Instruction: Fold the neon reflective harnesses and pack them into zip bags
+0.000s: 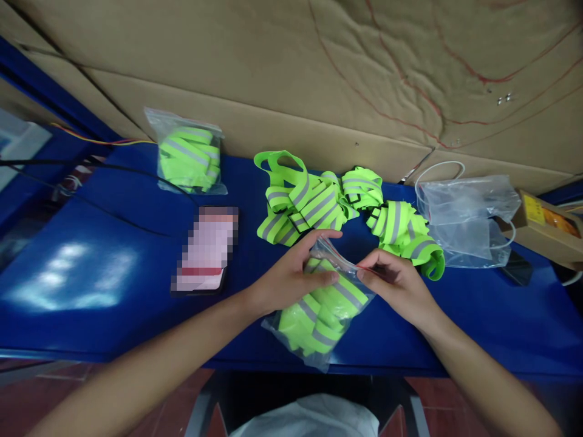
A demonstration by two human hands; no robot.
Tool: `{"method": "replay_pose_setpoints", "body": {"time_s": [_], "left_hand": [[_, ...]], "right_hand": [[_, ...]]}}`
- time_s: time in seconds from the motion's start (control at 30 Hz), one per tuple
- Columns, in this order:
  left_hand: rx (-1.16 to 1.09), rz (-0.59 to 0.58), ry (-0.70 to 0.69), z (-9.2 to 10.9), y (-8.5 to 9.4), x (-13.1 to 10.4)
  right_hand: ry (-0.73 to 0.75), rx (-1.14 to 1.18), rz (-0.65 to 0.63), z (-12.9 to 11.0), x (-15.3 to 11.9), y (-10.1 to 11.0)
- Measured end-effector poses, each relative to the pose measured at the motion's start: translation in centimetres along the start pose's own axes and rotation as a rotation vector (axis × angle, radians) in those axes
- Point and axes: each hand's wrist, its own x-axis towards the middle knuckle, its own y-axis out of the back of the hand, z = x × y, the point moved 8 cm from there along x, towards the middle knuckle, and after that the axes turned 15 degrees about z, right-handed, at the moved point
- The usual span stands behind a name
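Note:
A clear zip bag [325,315] holds folded neon-green straps with grey reflective stripes. It lies tilted near the table's front edge. Around its upper left side my left hand [291,273] is closed, the thumb lying across the plastic. My right hand [394,279] pinches the red-lined zip strip at the bag's upper right corner between thumb and fingers. Just beyond my hands lie loose bundles of the same straps: a large pile [310,200], a small rolled bundle [362,187] and another bundle [405,233] to the right.
A filled zip bag [189,155] leans at the back left against the cardboard wall [255,67]. A phone [207,249] lies on the blue table [113,243], with black cables behind it. At right are empty plastic bags [469,206], a white cable and a cardboard box [551,227].

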Motion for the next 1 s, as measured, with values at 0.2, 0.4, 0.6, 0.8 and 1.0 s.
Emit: {"method": "replay_pose_setpoints", "body": {"time_s": [0.2,0.4,0.6,0.8,1.0], "left_hand": [[0.099,-0.076,-0.085,-0.3,-0.6,-0.2],[0.156,-0.080,-0.101,-0.7,-0.8,-0.2],[0.196,-0.091,-0.139,-0.7,-1.2,-0.4],[0.224,-0.115,-0.119,-0.9,-1.4,-0.6],[0.282,-0.161,-0.144,-1.2,-1.9,-1.1]], "right_hand": [[0.036,-0.050,-0.086,-0.1,-0.2,-0.8],[0.067,-0.085,-0.102,-0.2,-0.3,-1.0],[0.033,-0.036,-0.108,0.0,-0.5,-1.7],[-0.030,-0.016,-0.108,0.6,-0.5,-1.4],[0.076,-0.063,-0.113,-0.3,-0.7,-1.7]]}}
